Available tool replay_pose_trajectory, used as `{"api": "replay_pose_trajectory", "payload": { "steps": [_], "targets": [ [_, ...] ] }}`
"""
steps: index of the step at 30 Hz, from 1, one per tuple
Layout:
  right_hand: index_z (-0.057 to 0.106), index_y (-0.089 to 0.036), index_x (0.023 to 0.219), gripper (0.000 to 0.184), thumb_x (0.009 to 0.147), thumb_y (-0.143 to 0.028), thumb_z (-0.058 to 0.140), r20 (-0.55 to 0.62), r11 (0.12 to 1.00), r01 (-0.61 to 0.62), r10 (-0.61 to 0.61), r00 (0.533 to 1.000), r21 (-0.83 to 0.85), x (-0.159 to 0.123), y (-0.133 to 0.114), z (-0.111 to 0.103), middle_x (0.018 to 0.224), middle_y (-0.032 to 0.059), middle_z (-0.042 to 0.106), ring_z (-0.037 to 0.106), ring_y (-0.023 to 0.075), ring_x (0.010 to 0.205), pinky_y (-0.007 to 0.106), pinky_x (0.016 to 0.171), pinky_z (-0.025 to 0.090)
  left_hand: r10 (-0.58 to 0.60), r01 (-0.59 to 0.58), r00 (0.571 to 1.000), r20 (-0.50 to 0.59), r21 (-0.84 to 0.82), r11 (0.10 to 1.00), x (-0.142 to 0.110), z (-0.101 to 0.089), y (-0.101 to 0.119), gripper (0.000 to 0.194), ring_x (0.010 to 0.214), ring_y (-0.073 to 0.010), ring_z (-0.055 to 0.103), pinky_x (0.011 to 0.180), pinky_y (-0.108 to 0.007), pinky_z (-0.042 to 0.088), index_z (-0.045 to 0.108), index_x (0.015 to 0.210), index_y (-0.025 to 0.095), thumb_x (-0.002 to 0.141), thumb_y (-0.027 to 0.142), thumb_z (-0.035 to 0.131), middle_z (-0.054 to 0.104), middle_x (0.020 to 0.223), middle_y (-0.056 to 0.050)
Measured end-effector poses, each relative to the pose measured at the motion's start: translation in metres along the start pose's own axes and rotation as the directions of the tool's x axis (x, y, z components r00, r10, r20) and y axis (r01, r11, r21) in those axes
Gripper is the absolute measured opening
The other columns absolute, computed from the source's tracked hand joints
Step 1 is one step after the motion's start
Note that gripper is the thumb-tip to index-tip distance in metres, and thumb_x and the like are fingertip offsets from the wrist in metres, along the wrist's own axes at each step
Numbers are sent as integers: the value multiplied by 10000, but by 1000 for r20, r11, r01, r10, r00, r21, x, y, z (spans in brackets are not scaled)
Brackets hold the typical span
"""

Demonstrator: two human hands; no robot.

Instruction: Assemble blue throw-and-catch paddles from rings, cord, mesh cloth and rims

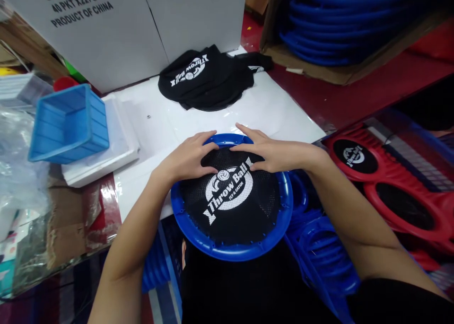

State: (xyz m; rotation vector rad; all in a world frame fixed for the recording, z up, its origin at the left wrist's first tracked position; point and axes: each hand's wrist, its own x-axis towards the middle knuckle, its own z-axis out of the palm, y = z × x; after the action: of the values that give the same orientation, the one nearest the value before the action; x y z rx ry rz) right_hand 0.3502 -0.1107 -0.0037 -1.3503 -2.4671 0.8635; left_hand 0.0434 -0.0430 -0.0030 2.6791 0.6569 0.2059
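A round blue plastic frame (232, 253) with black mesh fabric (244, 220) inside it, printed "Throw Ball", lies at the near table edge, partly over my lap. My left hand (187, 158) rests on its upper left part, fingers spread over the rim and mesh. My right hand (264, 149) is at the upper right, fingers apart, with fingertips on the mesh and one finger raised past the rim. Neither hand is wrapped round anything. Beyond them, a loose pile of black printed mesh pieces (216, 85) lies on the white tabletop (152, 135).
A blue bin (71, 125) stands on a white foam lid (120, 144) at left. White cartons (117, 35) back the table. A cardboard box (319, 73) holds stacked blue rings (319, 26). Red framed discs (400, 196) and blue frames (322, 253) lie at right.
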Motion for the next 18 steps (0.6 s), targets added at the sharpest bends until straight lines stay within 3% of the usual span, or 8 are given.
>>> {"api": "replay_pose_trajectory", "payload": {
  "steps": [2, 5, 7, 9, 10, 12, 16, 18],
  "targets": [
    [552, -443, 1532, 865, 766, -158, 836, 36, 999, -3, 5, 999, -35, 8, -5, -3, 1817, -34, 114, 233, 434, 1638, 646, 1218, 469, -6, 6, 1000, 12, 3, 1000, 0, -1, 4, 510, 1518, -440, 444, 1233, -633, 396, 689, 1250, 174, 849, 446, 846, 437, 1663, -217],
    [626, -332, 1460, 777, 733, -154, 836, 129, 997, -11, 21, 991, -80, 19, -14, -10, 1792, 42, 237, 280, 452, 1613, 652, 1206, 467, -34, 35, 999, 20, -73, 997, 1, -4, 7, 383, 1460, -404, 509, 1200, -588, 445, 696, 1180, 163, 909, 423, 770, 510, 1597, -206],
    [686, -267, 1364, 633, 753, -221, 843, 180, 998, -12, 24, 983, -63, 25, -18, -16, 1744, 81, 350, 332, 439, 1588, 623, 1228, 441, -57, 56, 998, -5, -155, 986, 3, -5, 6, 235, 1360, -342, 591, 1158, -534, 485, 695, 1088, 169, 983, 376, 654, 613, 1471, -177],
    [734, -241, 1226, 382, 858, -337, 774, 184, 1000, 4, -3, 983, -6, 29, -21, -21, 1670, 94, 468, 430, 394, 1536, 572, 1231, 435, -78, 69, 996, -32, -241, 968, 4, -7, 4, 177, 1197, -277, 665, 1086, -478, 520, 686, 1006, 181, 1015, 318, 573, 705, 1279, -132],
    [747, -235, 1149, 270, 925, -379, 699, 159, 1000, 14, -18, 987, 24, 31, -21, -23, 1622, 96, 527, 491, 366, 1491, 550, 1219, 442, -91, 76, 995, -40, -281, 957, 4, -8, 3, 167, 1111, -251, 683, 1042, -454, 531, 686, 989, 188, 1012, 306, 570, 730, 1181, -105],
    [744, -226, 1017, 254, 1009, -405, 563, 61, 997, 26, -31, 998, 69, 32, -21, -21, 1503, 106, 637, 605, 323, 1368, 521, 1174, 468, -128, 99, 990, -58, -355, 930, 4, -9, 0, 143, 991, -218, 686, 973, -414, 534, 703, 974, 199, 980, 317, 622, 747, 1046, -61],
    [711, -222, 948, 248, 1025, -381, 536, -177, 994, 56, -38, 983, 95, 30, -21, -4, 1256, 112, 766, 683, 305, 1246, 497, 1100, 502, -253, 177, 964, -76, -523, 834, 5, -8, -6, 144, 919, -187, 674, 900, -354, 523, 737, 868, 204, 896, 345, 727, 752, 936, -30],
    [698, -223, 940, 233, 1030, -351, 526, -251, 994, 64, -40, 967, 85, 28, -22, 6, 1227, 111, 776, 690, 303, 1243, 492, 1079, 513, -303, 211, 952, -49, -611, 763, 6, -6, -10, 156, 848, -167, 663, 847, -329, 524, 739, 828, 197, 868, 348, 743, 744, 864, -19]
  ]
}}
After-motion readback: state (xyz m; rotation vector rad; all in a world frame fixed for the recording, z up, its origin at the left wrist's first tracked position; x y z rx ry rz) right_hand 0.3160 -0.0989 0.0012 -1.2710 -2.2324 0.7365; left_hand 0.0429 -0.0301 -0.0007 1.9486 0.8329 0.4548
